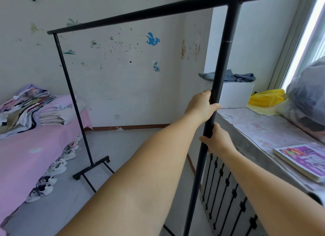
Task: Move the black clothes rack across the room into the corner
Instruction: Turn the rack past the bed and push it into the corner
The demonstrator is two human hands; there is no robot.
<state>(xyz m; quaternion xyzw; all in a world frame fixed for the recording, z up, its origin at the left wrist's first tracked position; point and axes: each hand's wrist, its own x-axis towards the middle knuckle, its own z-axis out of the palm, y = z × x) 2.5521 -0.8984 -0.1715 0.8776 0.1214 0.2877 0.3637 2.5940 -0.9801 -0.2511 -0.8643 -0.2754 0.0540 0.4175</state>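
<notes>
We are gripping the black clothes rack (219,73) with left hand (200,105) and right hand (217,140) fingers (215,106) wrapped tight around its near upright, risking its far wheeled foot (91,167) catching the shoes (56,167) beside the bed (26,156).

We are standing at the near upright of the clothes rack (222,63), our left hand (200,105) wrapping that post above our right hand (217,139). The rack's top bar is running away to the left toward its far upright, whose wheeled foot is resting on the floor (123,147) just beside the bed (26,156). Folded bedding (26,109) is lying on the bed, and shoes (56,167) are lining the floor along its edge. To our right a windowsill (255,130) is carrying a box (235,95), a bag (267,97) and a book (304,158).
</notes>
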